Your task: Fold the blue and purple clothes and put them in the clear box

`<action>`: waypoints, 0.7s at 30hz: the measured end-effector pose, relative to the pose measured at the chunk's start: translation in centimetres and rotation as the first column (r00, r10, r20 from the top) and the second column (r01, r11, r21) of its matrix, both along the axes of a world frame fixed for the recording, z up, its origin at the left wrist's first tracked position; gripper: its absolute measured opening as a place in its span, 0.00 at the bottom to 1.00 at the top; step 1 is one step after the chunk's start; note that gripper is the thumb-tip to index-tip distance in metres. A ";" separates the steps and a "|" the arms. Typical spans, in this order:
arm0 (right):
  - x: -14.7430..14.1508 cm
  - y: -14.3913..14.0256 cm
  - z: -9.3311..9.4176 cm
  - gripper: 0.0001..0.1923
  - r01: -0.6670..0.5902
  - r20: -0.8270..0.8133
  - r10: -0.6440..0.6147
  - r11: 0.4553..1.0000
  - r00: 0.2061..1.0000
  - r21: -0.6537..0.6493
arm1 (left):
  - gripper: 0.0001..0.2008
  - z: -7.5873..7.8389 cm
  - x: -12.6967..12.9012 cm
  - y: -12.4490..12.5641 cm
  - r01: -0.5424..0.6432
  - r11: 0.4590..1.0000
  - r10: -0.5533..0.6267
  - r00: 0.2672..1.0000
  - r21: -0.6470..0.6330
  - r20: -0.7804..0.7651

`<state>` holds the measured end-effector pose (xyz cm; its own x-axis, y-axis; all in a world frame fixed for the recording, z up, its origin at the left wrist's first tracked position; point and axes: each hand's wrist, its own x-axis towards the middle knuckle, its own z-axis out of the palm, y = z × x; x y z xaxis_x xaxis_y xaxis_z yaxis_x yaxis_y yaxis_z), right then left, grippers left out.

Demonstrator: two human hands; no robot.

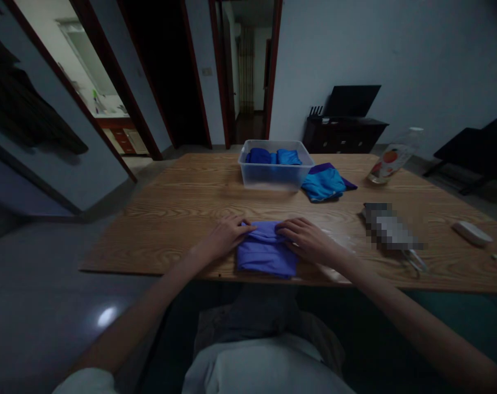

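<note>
- Dim room fills the upper half of the frame, with dark doorways at the upper left and centre and a low dark cabinet [344,135] at the upper right.
- Wooden table [182,208] spans the middle of the frame, and its near edge runs across just below the centre.
- Clear plastic bin [275,176] stands at the far centre of the table and holds blue folded cloths [273,157]; a teal garment [324,183] lies just beside it on the right, not folded.
- At the right of the frame lie a tilted plastic bottle [393,157] and a small white object [472,232].
- Purple garment [265,254] lies at the near edge, lower centre, already folded to a compact packet.
- Left hand [226,236] and right hand [308,239] both rest flat on its upper corners, fingers spread and pressing; neither is closed around the cloth.
- The step in hand seems to be the last fold or the smoothing of it. The next move would call for a firm grasp on both sides, so the packet stays folded when it is lifted.
</note>
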<state>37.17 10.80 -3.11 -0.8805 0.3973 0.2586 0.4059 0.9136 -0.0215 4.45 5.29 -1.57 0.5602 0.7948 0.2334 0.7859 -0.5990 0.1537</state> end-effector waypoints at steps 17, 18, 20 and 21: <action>-0.5 0.0 0.7 0.22 -0.021 0.047 0.016 0.996 0.999 0.092 | 0.29 -0.8 -0.6 -0.7 0.056 0.997 -0.050 0.994 -0.056 0.099; 0.0 -1.0 1.0 0.25 -0.026 0.034 0.024 0.998 0.999 0.064 | 0.30 -0.8 -0.8 -1.8 0.064 0.995 -0.055 0.991 -0.071 0.119; 0.8 -3.2 1.4 0.27 -0.059 0.008 0.060 0.998 0.998 -0.009 | 0.29 -0.7 -0.9 -4.1 0.071 0.994 -0.062 0.991 -0.080 0.115; 1.2 -4.4 1.5 0.27 -0.082 -0.006 0.082 0.996 0.997 -0.043 | 0.28 -0.7 -0.9 -5.2 0.066 0.995 -0.058 0.993 -0.079 0.101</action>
<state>38.33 6.42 -1.64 -0.9095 0.3350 0.2462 0.3299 0.9419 -0.0631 3.57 0.06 -2.24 0.5864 0.7781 0.2250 0.7265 -0.6281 0.2788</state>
